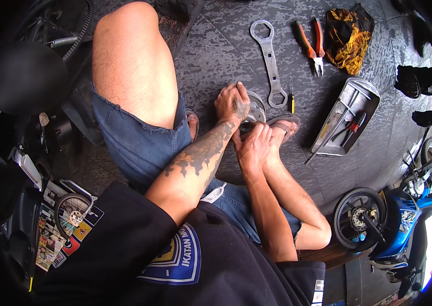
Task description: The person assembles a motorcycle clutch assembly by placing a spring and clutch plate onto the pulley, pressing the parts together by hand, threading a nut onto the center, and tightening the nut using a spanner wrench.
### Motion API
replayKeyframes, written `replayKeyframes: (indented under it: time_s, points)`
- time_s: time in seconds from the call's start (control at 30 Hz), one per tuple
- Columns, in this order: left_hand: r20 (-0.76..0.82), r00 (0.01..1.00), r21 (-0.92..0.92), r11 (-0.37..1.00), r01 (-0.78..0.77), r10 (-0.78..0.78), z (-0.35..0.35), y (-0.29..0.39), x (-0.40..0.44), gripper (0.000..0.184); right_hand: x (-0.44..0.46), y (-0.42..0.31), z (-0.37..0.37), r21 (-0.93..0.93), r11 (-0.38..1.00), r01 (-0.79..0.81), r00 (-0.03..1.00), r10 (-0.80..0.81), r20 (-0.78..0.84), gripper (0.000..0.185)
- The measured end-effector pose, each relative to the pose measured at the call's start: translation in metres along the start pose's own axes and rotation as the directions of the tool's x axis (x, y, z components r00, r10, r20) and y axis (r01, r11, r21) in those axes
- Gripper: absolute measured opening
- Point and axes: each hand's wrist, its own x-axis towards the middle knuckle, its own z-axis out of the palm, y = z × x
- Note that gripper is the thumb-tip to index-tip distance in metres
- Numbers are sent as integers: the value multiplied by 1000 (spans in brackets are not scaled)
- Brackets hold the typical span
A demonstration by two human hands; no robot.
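Head view, left to right: I see the left hand [233, 105] bent against a round metal part [255, 115], and the right hand [254, 149] curled at its near edge; fingertips hidden, I cannot tell either grip. The right foot [288, 125] is just beside the part. I judge this as steadying and working it; the next move calls for keeping the rim still.

The round metal part [256, 113] sits partly hidden — behind left hand [232, 103] and right hand [255, 145].
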Motion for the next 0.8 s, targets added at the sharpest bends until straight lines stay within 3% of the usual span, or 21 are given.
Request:
replayKeyframes:
  time_s: [0.8]
  points:
    - [-19, 1000, -4, 1000, -19, 19, -2, 0, 1, 44, 0, -1, 0, 1, 1000, -20, 1000, 20, -7, 43]
